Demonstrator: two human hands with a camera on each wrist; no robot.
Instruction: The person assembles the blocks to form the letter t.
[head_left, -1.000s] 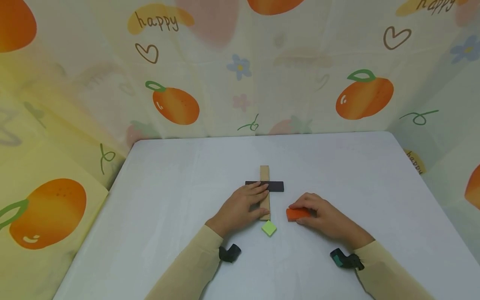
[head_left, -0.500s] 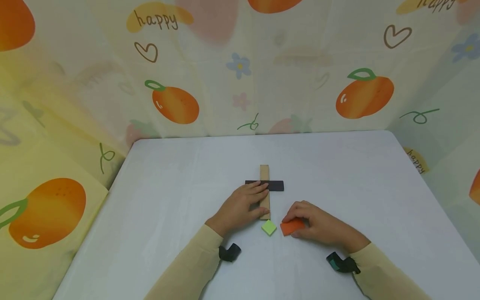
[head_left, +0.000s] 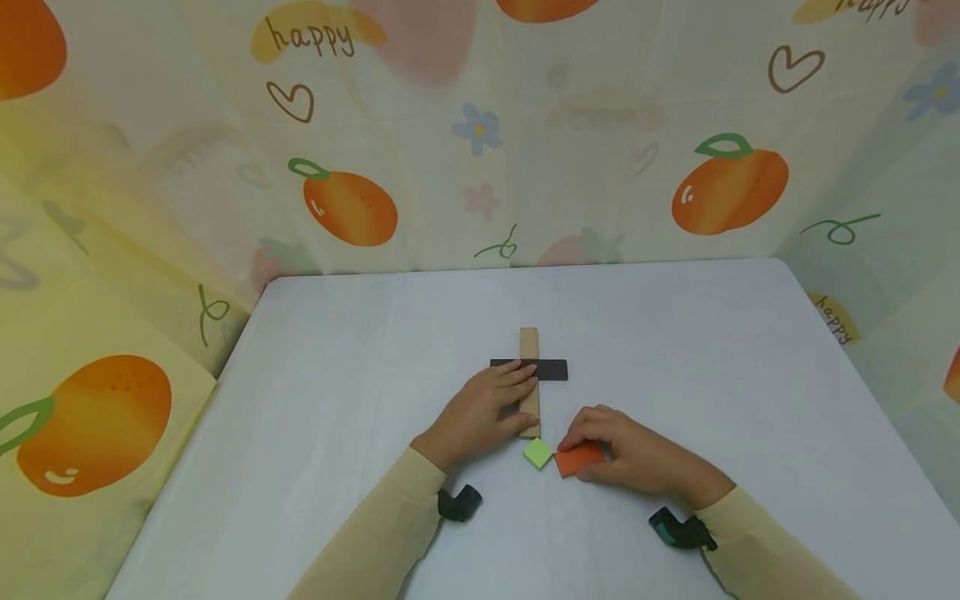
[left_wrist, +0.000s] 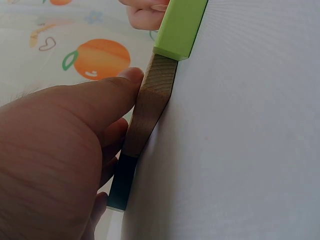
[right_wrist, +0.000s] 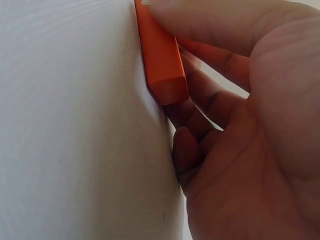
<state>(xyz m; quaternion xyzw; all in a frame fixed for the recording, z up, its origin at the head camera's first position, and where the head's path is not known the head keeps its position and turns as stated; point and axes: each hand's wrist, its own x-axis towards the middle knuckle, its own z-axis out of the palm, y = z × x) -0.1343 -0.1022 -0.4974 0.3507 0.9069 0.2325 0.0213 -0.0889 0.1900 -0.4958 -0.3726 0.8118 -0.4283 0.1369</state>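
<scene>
A tan wooden bar [head_left: 529,346] lies lengthwise on the white table [head_left: 337,350], crossed by a dark flat bar [head_left: 552,369]. My left hand [head_left: 480,412] rests flat on both, fingers straight, thumb against the tan bar's [left_wrist: 150,105] side. A small green square block [head_left: 537,454] sits at the tan bar's near end. My right hand [head_left: 626,450] pinches an orange flat block [head_left: 578,459] just right of the green block [left_wrist: 179,27]. In the right wrist view the thumb and fingers grip the orange block [right_wrist: 161,60] on the table.
A cloth backdrop printed with oranges [head_left: 352,208] surrounds the table on three sides. A black wrist camera sits on each sleeve [head_left: 457,504] [head_left: 678,529].
My right hand has slid the orange block left and nearer, from beside the tan bar to next to the green block. The left hand has stayed put.
</scene>
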